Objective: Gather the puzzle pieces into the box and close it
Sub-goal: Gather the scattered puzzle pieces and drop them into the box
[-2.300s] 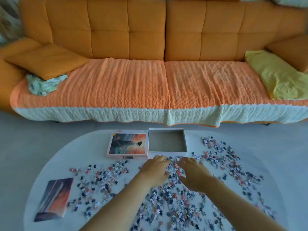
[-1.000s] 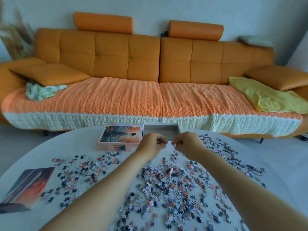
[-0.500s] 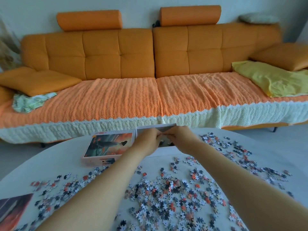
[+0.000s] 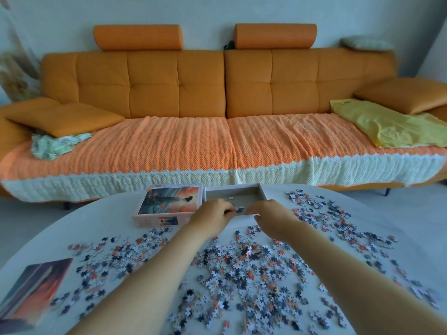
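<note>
- Box point(image 4: 263, 195): open tray at the far side of the table point(image 4: 72, 226), grey floor mostly bare. Only a light pc point(image 4: 231, 197) shows inside, near the middle; the near strip is hidden behind the hands.
- Lid point(image 4: 169, 204): picture side up, touching or just beside the box's left wall. Not on yet.
- L hand point(image 4: 212, 213): over the box's near-left corner, fingers point(image 4: 228, 212) curled in a pinch. A dark pc point(image 4: 240, 209) sits right at the tips. Can't tell if it's gripped or already let go.
- R hand point(image 4: 271, 218): over the box's near edge, right of the L hand, fingers point(image 4: 251, 210) bent down toward the tray. Palm is hidden, so can't tell if it holds anything.
- Puzzle pcs point(image 4: 242, 269): big loose spread on the table on the near side of the box, w/ more near-left of the lid and a band off to the box's right. Almost all are outside the box.
- Flat print point(image 4: 33, 291): well near-left of the box, at the table edge. Sofa point(image 4: 154, 88) is beyond the box, not part of the job.
- Progress, my read: very early, drop-off of a first small batch. Done: box open and in reach. Left: nearly the whole pile, many more scoop+drop trips, then lid onto the box.
</note>
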